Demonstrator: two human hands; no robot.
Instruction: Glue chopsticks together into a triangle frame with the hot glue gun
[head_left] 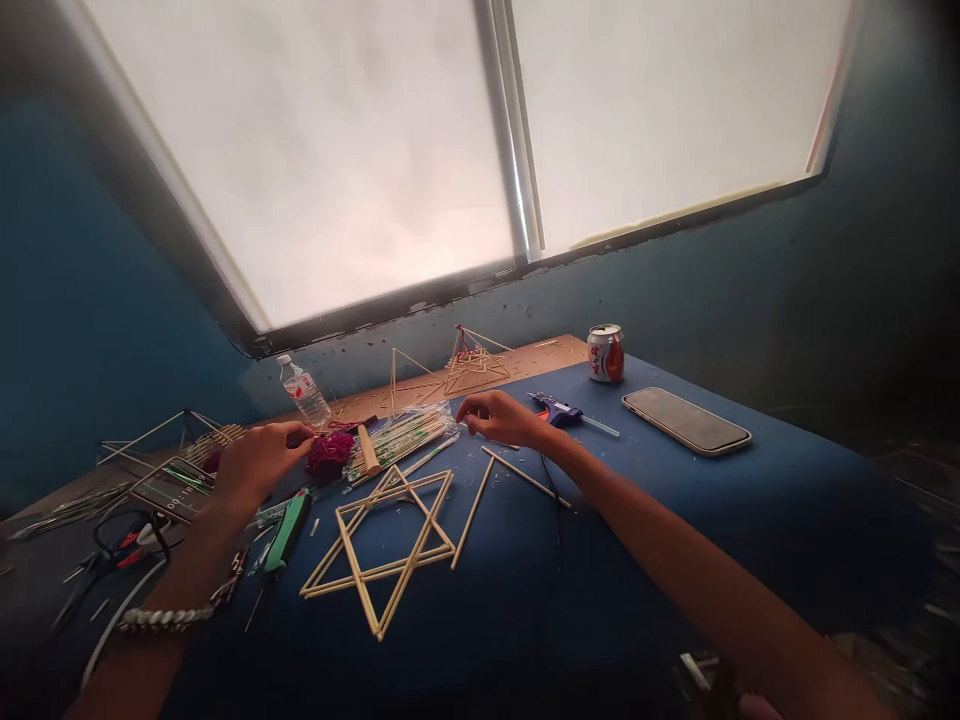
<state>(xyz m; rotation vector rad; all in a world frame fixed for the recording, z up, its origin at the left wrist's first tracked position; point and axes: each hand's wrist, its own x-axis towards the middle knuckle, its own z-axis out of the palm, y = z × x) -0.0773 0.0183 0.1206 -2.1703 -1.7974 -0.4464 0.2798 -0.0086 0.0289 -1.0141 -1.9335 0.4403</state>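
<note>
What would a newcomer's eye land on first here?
Probably the bright white window filling the upper middle. Next, the six-pointed star of pale wooden sticks on the blue tabletop, pictured mostly below the left hand and right hand. A red-and-white metal can may also stand out, upright near the far edge.

Had a soda can (606, 354) sitting around 3 o'clock from mid-view, with a phone (686, 420) lying flat near it, closer to 4. A clear plastic bottle (303, 390) stood about 9, a timer screen (166, 488) glowed toward 8, and bright window panes (322, 150) filled 12.
</note>
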